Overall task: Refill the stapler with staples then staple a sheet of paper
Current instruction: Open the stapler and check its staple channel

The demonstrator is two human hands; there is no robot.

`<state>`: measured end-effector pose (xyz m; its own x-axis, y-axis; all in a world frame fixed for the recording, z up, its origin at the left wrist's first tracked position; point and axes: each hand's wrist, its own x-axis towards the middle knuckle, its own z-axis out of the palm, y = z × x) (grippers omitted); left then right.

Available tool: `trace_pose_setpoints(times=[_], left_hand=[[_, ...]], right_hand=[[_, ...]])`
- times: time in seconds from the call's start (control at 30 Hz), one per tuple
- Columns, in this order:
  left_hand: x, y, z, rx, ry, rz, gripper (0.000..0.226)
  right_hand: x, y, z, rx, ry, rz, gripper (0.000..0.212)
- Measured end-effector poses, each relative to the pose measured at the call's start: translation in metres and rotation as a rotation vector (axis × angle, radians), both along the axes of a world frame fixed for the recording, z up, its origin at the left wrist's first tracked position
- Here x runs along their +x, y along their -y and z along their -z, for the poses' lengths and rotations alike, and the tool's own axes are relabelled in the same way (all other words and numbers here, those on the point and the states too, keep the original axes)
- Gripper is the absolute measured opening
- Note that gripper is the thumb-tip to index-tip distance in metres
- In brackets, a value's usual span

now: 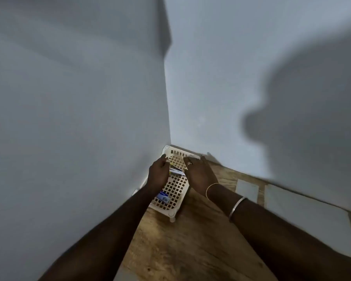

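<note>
Both of my hands reach into a white lattice basket (175,191) that stands in the corner of a wooden table. My left hand (158,173) has its fingers curled at the basket's left rim. My right hand (198,173), with a ring and bangles, hovers over the far right side, fingers stretched. Between the two hands lies a small white, blue and yellow object (177,171); it is blurred and I cannot tell whether either hand grips it. A small blue-and-white box (163,196) rests in the basket beside my left wrist. No stapler can be made out clearly.
Grey walls close in on the left and behind the basket. A small sheet of white paper (247,189) and a larger one (305,218) lie along the wall on the right of the wooden table (190,244). My shadow falls on the right wall.
</note>
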<state>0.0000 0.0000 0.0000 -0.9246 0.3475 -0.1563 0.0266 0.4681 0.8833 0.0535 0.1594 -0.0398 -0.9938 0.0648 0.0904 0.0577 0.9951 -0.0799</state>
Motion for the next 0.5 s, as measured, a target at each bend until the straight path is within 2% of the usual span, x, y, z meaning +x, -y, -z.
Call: trace_pose_setpoints(times=[0.13, 0.27, 0.5], left_hand=[[-0.001, 0.005, 0.013, 0.067, 0.132, -0.111, 0.031], [-0.005, 0.005, 0.022, 0.103, 0.186, -0.145, 0.031], [-0.01, -0.002, 0.035, 0.12, 0.211, -0.183, 0.029]], right_hand=[[-0.013, 0.009, 0.015, -0.001, 0.067, -0.054, 0.039], [-0.024, 0.017, 0.023, -0.011, 0.073, -0.028, 0.023], [-0.031, 0.021, 0.036, -0.066, 0.07, 0.037, 0.024]])
